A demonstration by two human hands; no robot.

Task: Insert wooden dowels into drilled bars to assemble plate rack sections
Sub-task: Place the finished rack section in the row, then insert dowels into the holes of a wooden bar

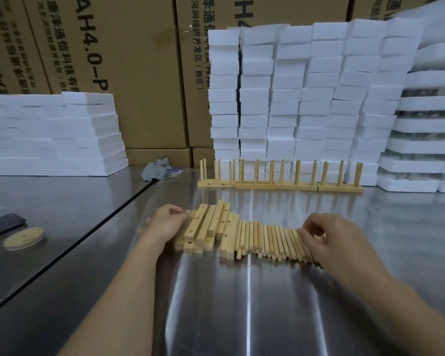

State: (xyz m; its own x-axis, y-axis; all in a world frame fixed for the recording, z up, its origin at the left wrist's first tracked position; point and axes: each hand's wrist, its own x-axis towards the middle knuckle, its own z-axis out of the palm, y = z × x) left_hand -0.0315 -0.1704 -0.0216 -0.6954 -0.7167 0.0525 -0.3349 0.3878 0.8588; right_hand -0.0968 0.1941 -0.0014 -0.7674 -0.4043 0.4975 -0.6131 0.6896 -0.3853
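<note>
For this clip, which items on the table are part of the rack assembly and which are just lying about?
Job: drilled square wooden bars by the left hand; round wooden dowels under the right hand; finished wooden rack sections.
Lying about: round wooden disc; flat black object; crumpled grey cloth; white foam blocks; brown cardboard boxes.
</note>
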